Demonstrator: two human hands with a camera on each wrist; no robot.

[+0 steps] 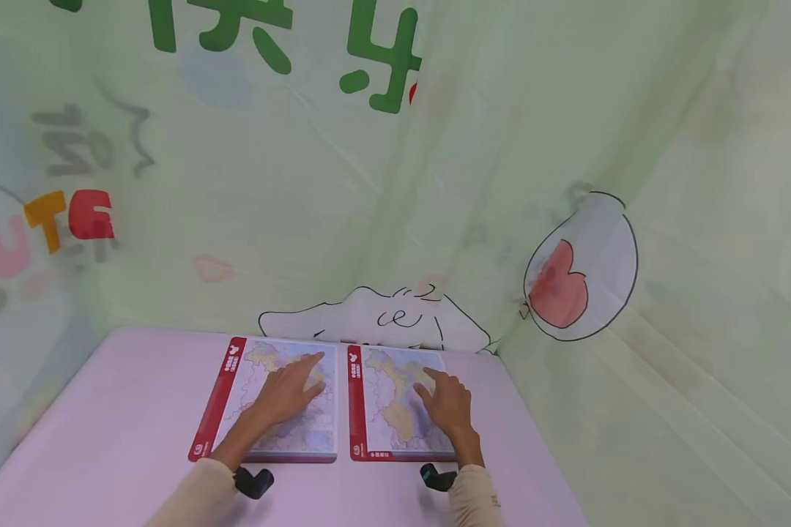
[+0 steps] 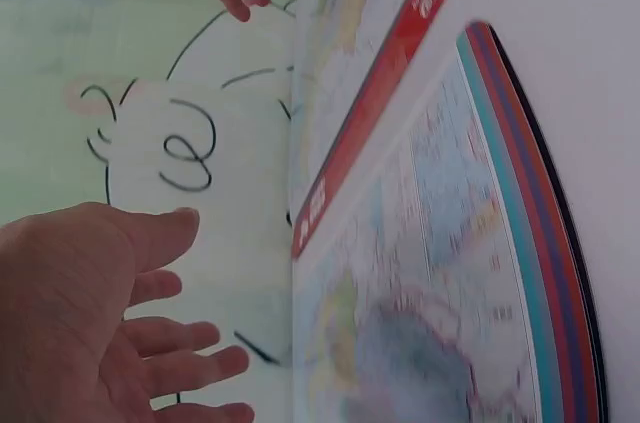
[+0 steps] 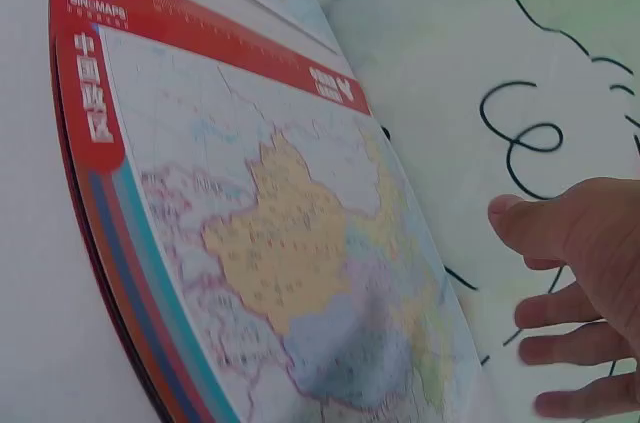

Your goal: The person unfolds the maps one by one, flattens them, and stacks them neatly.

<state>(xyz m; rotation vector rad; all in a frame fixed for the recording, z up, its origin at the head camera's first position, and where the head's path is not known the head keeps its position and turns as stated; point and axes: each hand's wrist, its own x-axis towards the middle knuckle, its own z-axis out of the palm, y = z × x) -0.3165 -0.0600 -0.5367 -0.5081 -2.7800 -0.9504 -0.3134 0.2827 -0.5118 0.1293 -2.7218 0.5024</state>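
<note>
Two printed maps with red borders lie side by side on the table. Over the left map [image 1: 245, 380] is my left hand [image 1: 282, 394], fingers spread and thumb out. My right hand [image 1: 450, 406] is above the right map [image 1: 395, 417], its fingers also loosely extended. Shadows fall on both maps beneath the hands, and neither hand holds anything. In the right wrist view the right map [image 3: 280, 233] carries a red strip with white lettering and coloured bands along its near edge. Similar bands edge the left map [image 2: 450, 203] in the left wrist view.
The pale pink table [image 1: 132, 410] extends around both maps. Behind it hangs a light green cloth [image 1: 290, 219] with drawings and lettering, and more cloth [image 1: 685, 380] runs along the right side. Dark wrist devices [image 1: 253, 483] sit at both sleeves.
</note>
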